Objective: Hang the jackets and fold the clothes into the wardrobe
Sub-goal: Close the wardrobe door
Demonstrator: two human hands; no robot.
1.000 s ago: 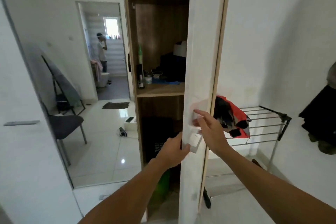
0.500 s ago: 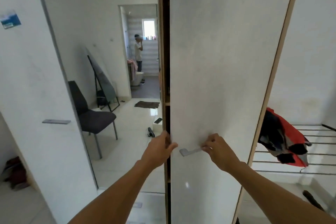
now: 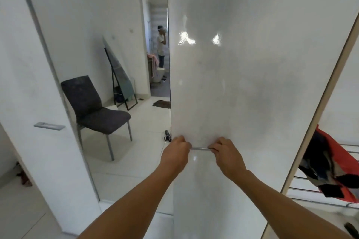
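At the far left stands a white door panel (image 3: pixel 29 83) with a small grey handle (image 3: pixel 49 126) set into it. Just past it, a dark padded chair (image 3: pixel 93 108) on metal legs sits on the glossy white floor (image 3: pixel 139 161), and behind the chair a framed mirror (image 3: pixel 121 75) leans against the wall. Farther back, an open doorway (image 3: pixel 155 44) shows another person (image 3: pixel 161 44) standing in a smaller room, with a dark mat (image 3: pixel 161 104) on the floor before the threshold.

The middle of the view is filled by the white wardrobe door (image 3: pixel 242 64), glossy enough to catch two bright reflections. Low on it runs a thin metal bar handle (image 3: pixel 200 148). The left hand (image 3: pixel 177 154) has its fingers curled round the left end of that bar, beside the door's edge, and the right hand (image 3: pixel 226 154) grips the right end in the same way (only a short stretch of bar shows between them).

To the right, beyond the door's pale wood edge (image 3: pixel 318 112), a red and dark jacket (image 3: pixel 330 169) lies draped over the rails of a metal drying rack (image 3: pixel 310 190), well apart from both hands and outside the wardrobe.
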